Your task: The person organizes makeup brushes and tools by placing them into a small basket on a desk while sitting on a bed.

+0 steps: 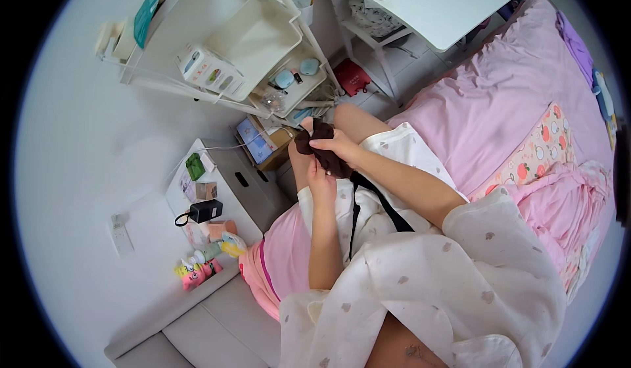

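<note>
A dark brown piece of fabric [331, 158], gathered and bunched, is between my two hands above my knees. My left hand [323, 178] pinches its lower edge with the fingertips. Held from the other side, its upper part lies between the thumb and fingers of my right hand [340, 146]. Something small and pale pink [307, 124] shows just beyond the cloth; what it is I cannot tell. Black straps [382, 200] run from near the cloth across my white patterned clothing [394, 264]. The folds hide some of my fingers.
A bed with pink bedding [453, 106] is at the right. Ahead stand a white shelf trolley [256, 37] with small items and a white table [443, 8]. At the left, a bedside cabinet [236, 210] holds a black charger [206, 211] and toys [197, 272] sit near the headboard.
</note>
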Available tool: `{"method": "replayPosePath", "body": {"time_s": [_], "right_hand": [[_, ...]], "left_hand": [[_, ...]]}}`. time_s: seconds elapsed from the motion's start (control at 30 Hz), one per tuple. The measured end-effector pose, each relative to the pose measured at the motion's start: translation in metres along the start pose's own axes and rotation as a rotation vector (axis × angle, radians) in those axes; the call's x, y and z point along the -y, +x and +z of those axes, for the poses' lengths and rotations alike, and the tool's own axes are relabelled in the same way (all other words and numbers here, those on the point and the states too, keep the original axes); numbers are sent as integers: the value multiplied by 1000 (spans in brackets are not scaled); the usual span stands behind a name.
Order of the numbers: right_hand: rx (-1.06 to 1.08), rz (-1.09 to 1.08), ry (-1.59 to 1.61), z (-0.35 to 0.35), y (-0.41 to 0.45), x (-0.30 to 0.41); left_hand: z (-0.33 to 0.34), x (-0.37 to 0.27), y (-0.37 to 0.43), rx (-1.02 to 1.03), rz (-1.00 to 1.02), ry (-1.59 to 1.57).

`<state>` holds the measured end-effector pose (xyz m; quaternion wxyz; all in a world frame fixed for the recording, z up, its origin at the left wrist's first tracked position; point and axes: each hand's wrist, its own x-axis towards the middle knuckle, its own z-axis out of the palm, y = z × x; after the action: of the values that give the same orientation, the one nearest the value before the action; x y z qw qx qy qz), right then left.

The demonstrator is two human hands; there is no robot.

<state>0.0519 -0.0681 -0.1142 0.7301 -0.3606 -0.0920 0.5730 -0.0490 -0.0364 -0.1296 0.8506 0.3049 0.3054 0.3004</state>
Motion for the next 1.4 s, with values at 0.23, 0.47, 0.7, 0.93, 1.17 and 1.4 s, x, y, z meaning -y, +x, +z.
{"method": "replayPosePath", "body": {"time_s": [0.23, 0.47, 0.7, 0.93, 1.17, 1.4], "right_hand": [[-151, -322, -431, -6, 0, -9], [-239, -435, -1034, -9, -1, -14], [-72, -438, -1000, -8, -1, -18], [117, -61, -463, 0, -5, -10], [203, 125, -315, -11, 0, -10], [20, -457, -1276, 3, -3, -19]], "left_hand": [[-34, 10, 23, -43, 95, 431], [-12, 1, 24, -140, 424, 479], [-33, -7, 29, -161, 288, 554], [-30, -12, 21, 33, 380, 102], [-17, -14, 15, -43, 358, -65], [-20, -8, 20, -284, 395, -125]]}}
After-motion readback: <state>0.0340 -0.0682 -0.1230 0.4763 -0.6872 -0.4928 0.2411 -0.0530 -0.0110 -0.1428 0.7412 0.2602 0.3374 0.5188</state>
